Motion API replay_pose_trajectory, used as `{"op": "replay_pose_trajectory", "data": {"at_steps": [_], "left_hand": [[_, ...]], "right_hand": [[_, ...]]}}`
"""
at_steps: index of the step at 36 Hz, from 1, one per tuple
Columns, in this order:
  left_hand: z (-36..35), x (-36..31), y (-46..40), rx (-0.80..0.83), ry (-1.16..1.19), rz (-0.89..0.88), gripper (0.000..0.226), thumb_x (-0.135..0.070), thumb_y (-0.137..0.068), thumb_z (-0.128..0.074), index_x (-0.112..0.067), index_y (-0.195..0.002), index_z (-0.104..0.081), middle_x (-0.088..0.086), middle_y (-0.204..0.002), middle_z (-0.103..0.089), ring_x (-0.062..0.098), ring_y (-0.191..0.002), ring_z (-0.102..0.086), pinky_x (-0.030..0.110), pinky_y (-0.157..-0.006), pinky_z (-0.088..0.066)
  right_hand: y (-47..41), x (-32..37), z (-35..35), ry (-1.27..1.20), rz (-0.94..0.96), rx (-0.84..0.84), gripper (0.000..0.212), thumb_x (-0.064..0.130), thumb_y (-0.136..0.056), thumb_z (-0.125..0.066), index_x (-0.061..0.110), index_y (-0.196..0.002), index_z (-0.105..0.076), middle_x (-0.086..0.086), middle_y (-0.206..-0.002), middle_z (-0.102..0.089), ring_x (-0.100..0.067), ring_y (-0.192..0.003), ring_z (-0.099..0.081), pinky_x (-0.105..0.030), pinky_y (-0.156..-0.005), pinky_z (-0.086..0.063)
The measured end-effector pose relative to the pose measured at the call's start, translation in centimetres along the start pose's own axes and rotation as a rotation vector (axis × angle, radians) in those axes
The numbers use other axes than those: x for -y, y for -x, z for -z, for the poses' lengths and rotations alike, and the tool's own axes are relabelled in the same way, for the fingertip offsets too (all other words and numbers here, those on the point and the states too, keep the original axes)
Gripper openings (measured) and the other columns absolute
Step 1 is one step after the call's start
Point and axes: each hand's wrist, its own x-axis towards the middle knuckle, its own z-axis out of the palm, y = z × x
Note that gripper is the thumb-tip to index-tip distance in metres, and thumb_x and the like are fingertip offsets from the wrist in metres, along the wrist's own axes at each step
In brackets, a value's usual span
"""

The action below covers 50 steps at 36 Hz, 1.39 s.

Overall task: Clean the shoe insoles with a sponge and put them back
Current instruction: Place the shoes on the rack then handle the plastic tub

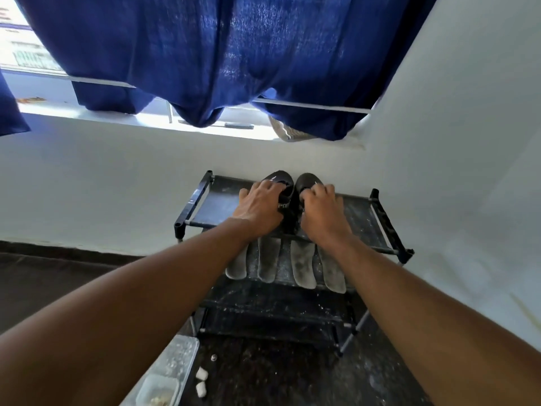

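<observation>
Both arms stretched forward over a black shoe rack (pixel 389 227) against a white wall (pixel 87 177). Left hand (pixel 259 208) laid over the left black shoe (pixel 282 186), fingers curled around its collar and gripping it; right hand (pixel 320 210) on the right black shoe (pixel 307 181), fingers bent into its opening and grasping the edge. Shoes side by side, touching, toes toward the wall, on the rack's top shelf; white lettering visible on the heel tab of the left one, partly covered by the thumb. Four grey insoles (pixel 268 259) lying in a row on the shelf just below, toes pointing toward the camera, surfaces dull and smudged with darker patches; outer two partly hidden under the forearms. Rack shelves dusty, flecked with white specks. On the dark speckled floor (pixel 278 376) near the rack's left leg, a clear plastic container (pixel 172 367), and beside it two small white lumps (pixel 201 381) and a small round metal piece (pixel 213 358). Above, a window sill (pixel 117 118) and a deep blue curtain (pixel 219 54) sagging over it.
</observation>
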Motion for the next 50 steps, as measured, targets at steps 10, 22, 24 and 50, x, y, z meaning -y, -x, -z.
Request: {"op": "replay_pose_trajectory", "data": {"at_steps": [10,22,24,50], "left_hand": [[2.7,1.5,5.8,-0.129,0.166,0.045,0.02,-0.017,-0.097,-0.064,-0.021,-0.112,-0.076,-0.002,-0.114,-0.069,0.017,-0.104,-0.061,0.037,-0.09,-0.049],[3.4,7.3,13.1,-0.117,0.2,0.251,0.019,-0.014,-0.098,-0.063,-0.017,-0.108,-0.079,0.0,-0.11,-0.078,0.009,-0.078,-0.065,0.026,-0.076,-0.053],[3.1,8.0,14.1,-0.116,0.174,0.264,0.021,-0.013,-0.097,-0.064,-0.015,-0.11,-0.08,0.003,-0.112,-0.078,0.017,-0.092,-0.07,0.03,-0.085,-0.054],[-11.9,27.4,23.8,0.409,0.088,0.449,0.028,-0.005,-0.097,-0.06,-0.016,-0.118,-0.075,0.005,-0.107,-0.076,0.023,-0.096,-0.07,0.04,-0.092,-0.057]], "right_hand": [[1.3,4.0,2.4,-0.15,0.112,-0.011,0.022,0.009,-0.091,-0.059,0.006,-0.11,-0.069,-0.012,-0.118,-0.058,-0.03,-0.116,-0.049,-0.047,-0.095,-0.048],[2.8,8.3,-0.9,-0.359,0.239,0.07,0.025,-0.007,-0.088,-0.05,-0.002,-0.099,-0.071,-0.017,-0.102,-0.064,-0.028,-0.099,-0.059,-0.034,-0.085,-0.051],[3.4,9.3,-1.7,-0.381,0.265,0.09,0.025,-0.005,-0.089,-0.05,0.0,-0.1,-0.071,-0.017,-0.103,-0.064,-0.028,-0.101,-0.059,-0.034,-0.089,-0.051],[13.5,17.9,-25.2,-0.456,0.087,0.629,0.022,0.0,-0.088,-0.05,0.003,-0.099,-0.069,-0.013,-0.105,-0.06,-0.032,-0.102,-0.059,-0.042,-0.089,-0.051]]}}
